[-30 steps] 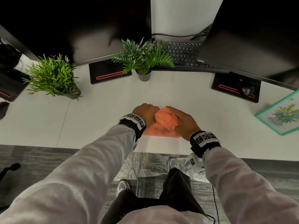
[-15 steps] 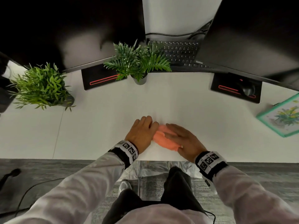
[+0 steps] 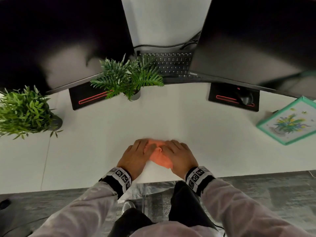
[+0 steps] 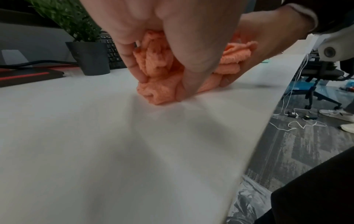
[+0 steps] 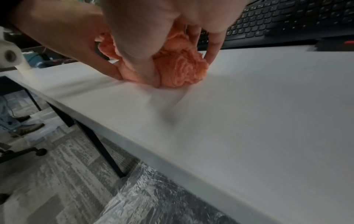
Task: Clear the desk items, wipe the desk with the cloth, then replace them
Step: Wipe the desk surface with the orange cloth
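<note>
An orange cloth [image 3: 160,159] lies bunched on the white desk [image 3: 102,151], near its front edge and in the middle. My left hand [image 3: 136,154] covers its left side and my right hand [image 3: 181,154] its right side, side by side. In the left wrist view the left hand [image 4: 172,45] curls its fingers and thumb round the cloth [image 4: 159,72], with the thumb tip down on the desk. In the right wrist view the right hand [image 5: 143,37] likewise holds the cloth [image 5: 180,66] against the desk. Most of the cloth is hidden under the hands.
Two potted plants [image 3: 25,113] [image 3: 126,77] stand at the left and back centre. A black keyboard [image 3: 171,64] lies between two dark monitors [image 3: 59,40] [image 3: 256,40]. A mouse [image 3: 246,99] sits on the right monitor base, and a green-framed picture [image 3: 289,122] lies at the right.
The hands held the cloth bunched up between them, then brought it down onto the desk. Both hands now lie over it, pressing it to the surface.
</note>
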